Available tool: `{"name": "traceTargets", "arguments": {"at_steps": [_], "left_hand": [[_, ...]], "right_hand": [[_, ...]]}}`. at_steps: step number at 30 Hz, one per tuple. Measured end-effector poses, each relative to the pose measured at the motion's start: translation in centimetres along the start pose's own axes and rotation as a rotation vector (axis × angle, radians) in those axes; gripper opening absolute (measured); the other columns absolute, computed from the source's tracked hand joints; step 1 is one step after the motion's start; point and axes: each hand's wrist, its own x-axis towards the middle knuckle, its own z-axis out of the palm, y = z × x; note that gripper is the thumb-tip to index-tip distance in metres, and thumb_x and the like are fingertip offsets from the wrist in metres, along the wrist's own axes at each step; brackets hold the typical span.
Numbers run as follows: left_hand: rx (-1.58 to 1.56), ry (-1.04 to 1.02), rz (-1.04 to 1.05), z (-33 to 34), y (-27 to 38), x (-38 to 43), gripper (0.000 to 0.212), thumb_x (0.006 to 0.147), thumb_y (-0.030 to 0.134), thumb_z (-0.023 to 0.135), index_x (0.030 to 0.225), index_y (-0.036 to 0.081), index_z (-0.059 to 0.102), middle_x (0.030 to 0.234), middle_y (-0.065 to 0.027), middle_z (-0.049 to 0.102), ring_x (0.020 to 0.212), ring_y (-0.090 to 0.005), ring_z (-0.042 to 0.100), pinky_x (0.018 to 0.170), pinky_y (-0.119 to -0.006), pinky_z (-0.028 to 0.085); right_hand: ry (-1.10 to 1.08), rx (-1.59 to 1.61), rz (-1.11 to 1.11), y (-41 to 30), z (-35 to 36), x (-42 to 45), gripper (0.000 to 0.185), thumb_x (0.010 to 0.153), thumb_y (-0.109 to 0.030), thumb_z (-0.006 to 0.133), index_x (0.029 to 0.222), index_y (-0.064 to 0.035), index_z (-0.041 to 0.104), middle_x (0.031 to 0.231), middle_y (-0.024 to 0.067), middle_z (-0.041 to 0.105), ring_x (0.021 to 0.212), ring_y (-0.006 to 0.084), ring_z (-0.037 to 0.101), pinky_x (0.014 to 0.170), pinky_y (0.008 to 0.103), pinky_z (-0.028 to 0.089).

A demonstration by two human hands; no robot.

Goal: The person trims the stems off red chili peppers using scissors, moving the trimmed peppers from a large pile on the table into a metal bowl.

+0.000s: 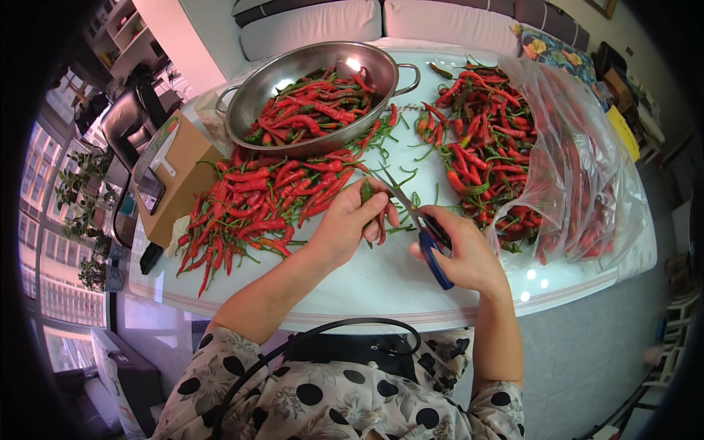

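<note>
My left hand (pixel 352 220) holds a green chili pepper (pixel 367 190) and a dark red chili pepper (pixel 381 226) between thumb and fingers. My right hand (pixel 467 247) grips blue-handled scissors (pixel 434 261), whose parted blades point up and left, close beside my left fingertips. Cut green stems (pixel 408 223) lie on the glass-topped table (pixel 352 286) around and beyond the blades. Left of my left hand spreads a pile of red chili peppers (pixel 242 214). Behind it, a two-handled steel bowl (pixel 313 142) holds red and some green peppers.
A large heap of peppers (pixel 489 137) spills from a clear plastic bag (pixel 583 176) on the right. At the left stand a cardboard box (pixel 184 181) with a phone (pixel 150 190) on it and a small black object (pixel 150 258). A black cable (pixel 352 320) loops near the table's front edge.
</note>
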Motion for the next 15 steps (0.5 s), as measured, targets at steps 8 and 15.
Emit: {"name": "traceTargets", "arguments": {"at_steps": [8, 15], "left_hand": [[0.058, -0.016, 0.008, 0.2, 0.0, 0.1, 0.008, 0.105, 0.016, 0.051, 0.109, 0.009, 0.050, 0.082, -0.0077, 0.066, 0.053, -0.0050, 0.046, 0.052, -0.023, 0.043], [0.142, -0.005, 0.065, 1.1, -0.1, -0.2, 0.010, 0.105, 0.015, 0.052, 0.109, 0.006, 0.049, 0.083, -0.0086, 0.066, 0.055, -0.0057, 0.046, 0.055, -0.023, 0.046]], "right_hand": [[0.000, 0.002, 0.006, -0.2, 0.0, -0.1, 0.062, 0.080, -0.045, 0.077, 0.119, 0.0013, 0.061, 0.075, 0.0135, 0.063, 0.066, 0.0264, 0.061, 0.063, 0.0378, 0.048], [0.007, 0.030, -0.009, 0.2, 0.2, -0.3, 0.065, 0.082, -0.046, 0.075, 0.122, 0.0017, 0.059, 0.078, 0.0137, 0.063, 0.071, 0.0268, 0.062, 0.065, 0.0385, 0.049]]}}
